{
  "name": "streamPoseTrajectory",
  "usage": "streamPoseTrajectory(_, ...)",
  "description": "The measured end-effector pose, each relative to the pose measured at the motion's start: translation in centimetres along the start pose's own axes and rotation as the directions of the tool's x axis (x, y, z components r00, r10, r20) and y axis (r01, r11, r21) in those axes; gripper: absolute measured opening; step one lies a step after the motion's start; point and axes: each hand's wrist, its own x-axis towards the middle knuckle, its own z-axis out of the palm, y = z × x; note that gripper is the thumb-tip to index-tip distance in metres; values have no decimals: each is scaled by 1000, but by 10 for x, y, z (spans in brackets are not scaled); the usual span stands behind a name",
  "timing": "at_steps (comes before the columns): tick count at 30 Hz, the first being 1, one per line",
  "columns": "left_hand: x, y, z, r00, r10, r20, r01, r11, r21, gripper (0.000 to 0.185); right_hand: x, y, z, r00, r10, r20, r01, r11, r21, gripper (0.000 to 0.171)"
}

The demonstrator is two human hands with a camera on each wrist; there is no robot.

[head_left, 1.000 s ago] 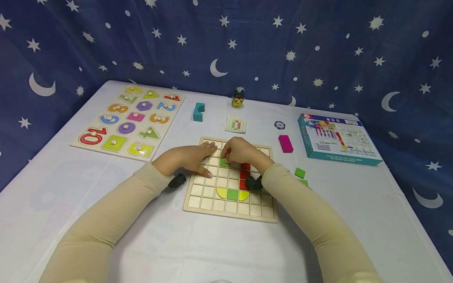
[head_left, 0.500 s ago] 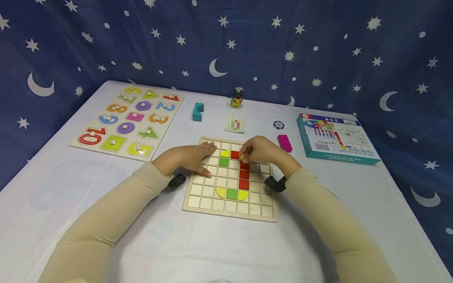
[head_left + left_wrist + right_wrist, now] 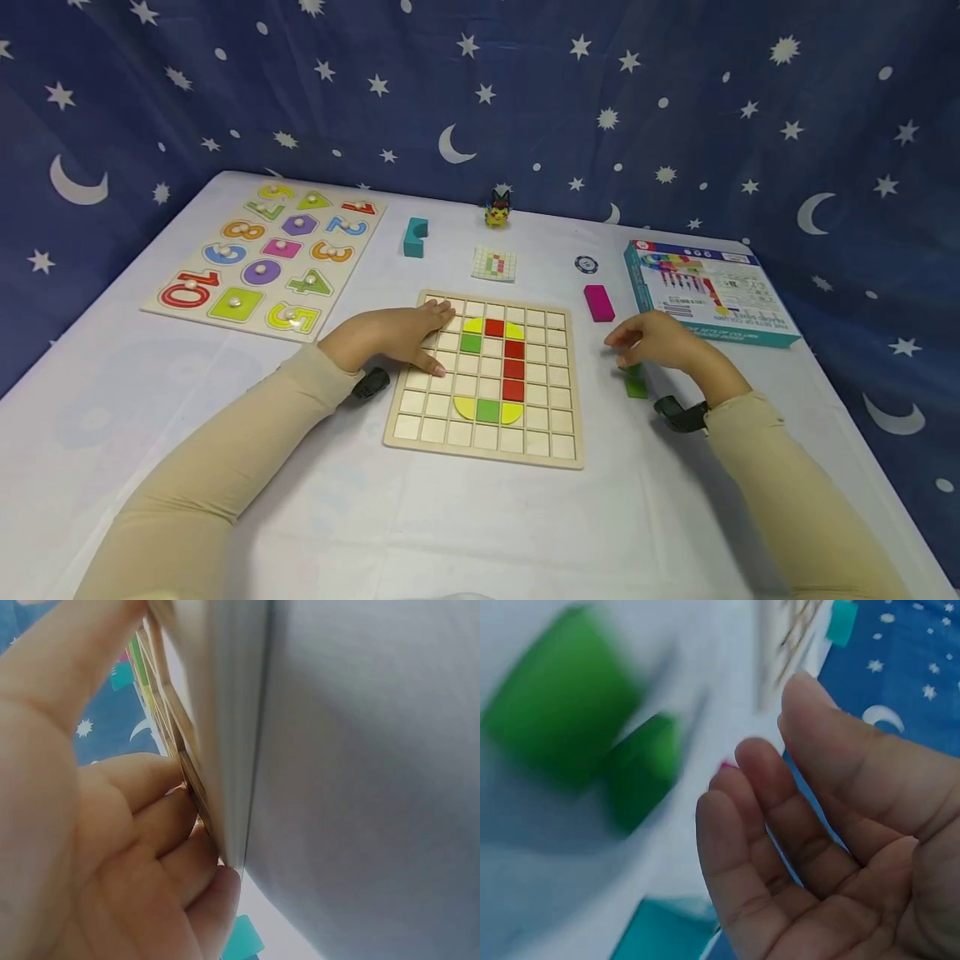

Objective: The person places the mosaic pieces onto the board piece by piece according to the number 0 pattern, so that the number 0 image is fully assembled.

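A wooden grid board (image 3: 480,451) lies on the table. Several red squares (image 3: 513,370) run down one column, with a red square on top. Yellow quarter-rounds (image 3: 474,326) sit at the corners. Green squares (image 3: 487,411) fill one upper-left and one bottom cell. My left hand (image 3: 390,333) rests spread on the board's left side; the left wrist view shows its fingertips touching the board's edge (image 3: 232,735). To the right of the board, my right hand (image 3: 660,340) hovers with loosely bent fingers and nothing in them, just above two green tiles (image 3: 636,387), one partly hidden.
A small pattern card (image 3: 494,264) lies behind the board. Around it are a teal arched block (image 3: 416,237), a yellow figurine (image 3: 497,210), a round chip (image 3: 587,264) and a magenta block (image 3: 598,303). A number puzzle (image 3: 266,258) lies left, a teal box (image 3: 712,292) right.
A yellow quarter-round left my right hand and now lies in the top-right cell by the red squares. That hand moved right to the green tiles. The left hand stays on the board.
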Motion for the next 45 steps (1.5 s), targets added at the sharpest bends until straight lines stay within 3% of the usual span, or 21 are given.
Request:
streamPoseTrajectory(5, 0, -2, 1, 1000, 7, -2, -7, 1000, 7, 98, -4, 21, 3, 998, 64, -11, -63, 998, 13, 33)
streamPoseTrajectory(11, 0, -1, 1, 1000, 3, 2, -3, 1000, 12, 97, -2, 27, 10, 996, 87, -28, -86, 996, 27, 35)
streamPoseTrajectory(19, 0, 0, -1, 1000, -2, 8, 2, 1000, 18, 98, 0, 16, 13, 995, 95, -33, -94, 995, 19, 36)
streamPoseTrajectory(31, 0, 2, -1, 1000, -14, 13, 13, 1000, 19, 96, 3, 4, 9, 998, 66, -8, -66, 996, 58, 19)
streamPoseTrajectory(45, 0, 1, 0, 1000, -13, 6, 13, 1000, 17, 97, 18, -38, 3, 999, -50, -13, 51, 981, 186, 18)
